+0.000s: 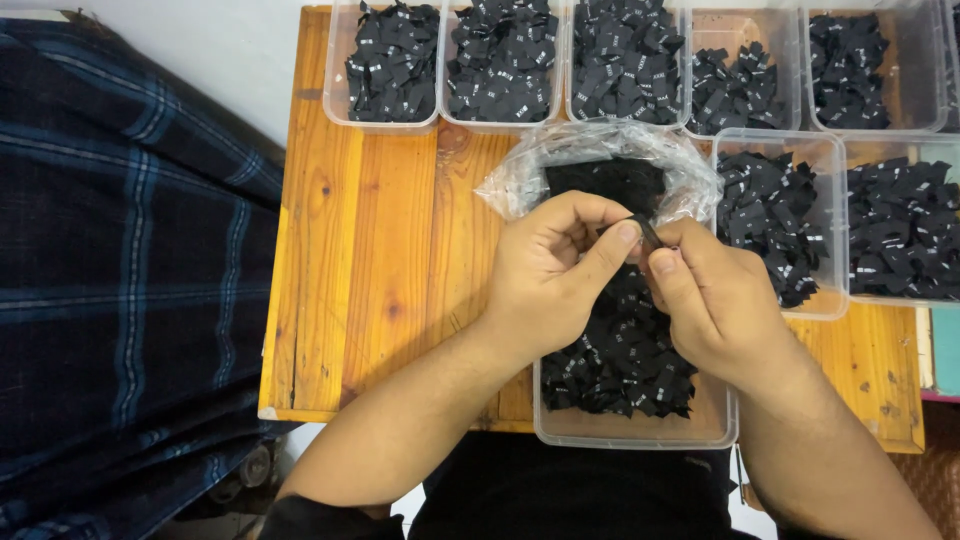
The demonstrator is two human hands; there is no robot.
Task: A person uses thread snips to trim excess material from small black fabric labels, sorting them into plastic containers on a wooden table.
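Both forearms enter from below; left hand (555,265) and right hand (715,300) pinch one small black woven label (648,232) between thumbs and forefingers, its long axis tilted down-right, above a clear plastic tray (690,425) of similar labels on the wooden counter (380,250), crinkled bag (520,180) behind

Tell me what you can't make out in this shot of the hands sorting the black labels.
Head view:
- Small black label: mostly covered by the left hand and right hand.
- White print on labels: too small.
- Plastic bag contents: dark, indistinct.
- Near tub: top hidden under hands.
- Far-right tubs: cut by edge.
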